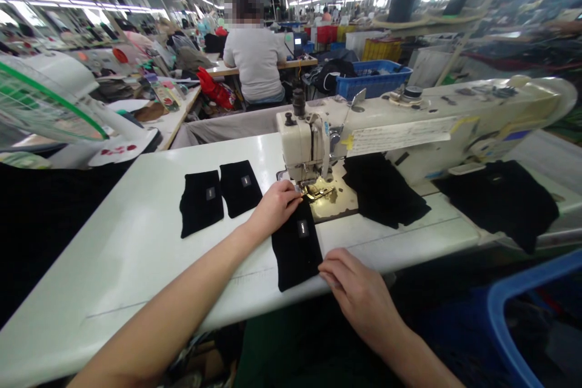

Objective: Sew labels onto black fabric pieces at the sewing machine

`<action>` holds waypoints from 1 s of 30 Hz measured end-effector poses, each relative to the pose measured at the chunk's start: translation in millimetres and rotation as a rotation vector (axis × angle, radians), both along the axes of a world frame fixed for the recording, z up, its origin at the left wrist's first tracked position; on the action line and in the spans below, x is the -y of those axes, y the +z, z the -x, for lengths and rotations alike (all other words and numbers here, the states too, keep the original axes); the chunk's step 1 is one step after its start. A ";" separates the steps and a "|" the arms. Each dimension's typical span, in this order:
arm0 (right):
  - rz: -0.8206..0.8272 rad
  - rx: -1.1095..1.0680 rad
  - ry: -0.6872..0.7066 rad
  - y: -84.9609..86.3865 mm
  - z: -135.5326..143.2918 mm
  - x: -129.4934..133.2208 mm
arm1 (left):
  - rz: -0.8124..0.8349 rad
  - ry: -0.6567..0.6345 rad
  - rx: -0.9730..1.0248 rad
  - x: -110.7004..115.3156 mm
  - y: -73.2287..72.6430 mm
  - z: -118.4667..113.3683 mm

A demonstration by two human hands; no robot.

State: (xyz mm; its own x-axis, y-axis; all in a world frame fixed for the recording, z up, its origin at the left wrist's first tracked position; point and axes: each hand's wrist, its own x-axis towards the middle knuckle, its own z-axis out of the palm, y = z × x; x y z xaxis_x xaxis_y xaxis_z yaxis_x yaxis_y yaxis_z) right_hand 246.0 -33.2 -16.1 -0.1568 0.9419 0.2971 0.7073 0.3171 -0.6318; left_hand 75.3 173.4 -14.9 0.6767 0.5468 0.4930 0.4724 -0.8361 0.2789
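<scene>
A black fabric piece with a small dark label (295, 254) lies on the white sewing table, its far end at the presser foot (318, 191) of the sewing machine (305, 145). My left hand (278, 206) pinches the fabric's far edge right beside the foot. At the near right corner, my right hand (350, 282) grips the same piece between thumb and fingers, close to the table's front edge. Two similar labelled black pieces, one on the left (202, 203) and one nearer the machine (240, 188), lie flat to the left of my left hand.
Right of the needle lies a pile of black pieces (384, 191), with another black pile (500, 200) farther right. A blue basket rim (498, 309) stands at the lower right. A fan (45, 97) is at the left. Another person (254, 60) sits ahead, facing away.
</scene>
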 end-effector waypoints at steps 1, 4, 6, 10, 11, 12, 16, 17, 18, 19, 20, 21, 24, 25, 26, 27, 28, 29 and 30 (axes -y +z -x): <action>0.007 0.003 0.004 0.4 0.0 -0.5 | -0.001 0.001 -0.008 -0.2 0.4 0.0; 0.026 0.018 0.001 1.7 -0.3 -3.2 | -0.004 0.012 -0.024 -1.3 1.5 -0.1; 0.033 0.032 -0.005 2.6 -0.4 -5.3 | -0.007 0.015 -0.035 -3.0 1.7 -0.2; 0.042 0.062 -0.004 4.6 -0.2 -6.7 | -0.008 0.040 -0.097 -4.9 3.7 -0.6; 0.039 0.068 -0.002 5.1 -0.3 -6.0 | -0.011 0.049 -0.127 -2.8 5.7 -0.7; 0.033 0.075 -0.001 5.4 -0.5 -4.8 | -0.017 0.062 -0.163 1.5 8.5 -0.8; -0.009 0.130 0.035 4.4 -3.6 3.6 | -0.022 0.009 -0.264 46.0 27.4 1.5; -0.020 0.151 0.049 3.5 -4.8 6.0 | -0.001 -0.066 -0.258 62.6 32.3 3.1; -0.029 0.171 0.062 2.3 -6.0 8.2 | 0.041 -0.157 -0.254 79.5 36.4 5.3; -0.037 0.190 0.076 1.0 -7.1 10.2 | 0.090 -0.246 -0.258 95.7 39.3 7.9; -0.043 0.205 0.086 -0.2 -8.2 11.8 | 0.123 -0.286 -0.259 110.1 40.9 10.9; -0.049 0.215 0.093 -1.3 -9.0 12.9 | 0.131 -0.302 -0.258 122.0 41.0 14.1; -0.053 0.216 0.095 -2.0 -10.0 13.3 | 0.068 -0.295 -0.250 139.4 35.7 22.8; -0.045 0.212 0.094 -1.2 -9.9 12.5 | 0.037 -0.299 -0.247 139.9 33.2 24.8; -0.034 0.207 0.094 0.2 -9.7 11.2 | 0.012 -0.306 -0.244 138.8 31.0 26.2; -0.019 0.203 0.093 2.1 -9.3 9.4 | -0.010 -0.312 -0.240 136.6 29.3 27.0; -0.003 0.200 0.092 4.3 -8.9 7.4 | -0.028 -0.319 -0.235 133.8 28.3 27.1; 0.015 0.199 0.087 6.6 -8.6 5.2 | -0.041 -0.322 -0.229 130.8 27.8 26.8; 0.032 0.203 0.081 9.0 -8.3 2.7 | -0.048 -0.323 -0.224 127.9 27.9 26.3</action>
State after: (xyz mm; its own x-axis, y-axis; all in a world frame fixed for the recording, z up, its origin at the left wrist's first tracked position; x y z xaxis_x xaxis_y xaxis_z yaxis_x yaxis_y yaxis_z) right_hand 254.2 -35.9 -7.1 -0.2858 0.9322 0.2221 0.7942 0.3601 -0.4894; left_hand 49.0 45.4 13.0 0.9039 0.2680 0.3333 0.2277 -0.9612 0.1555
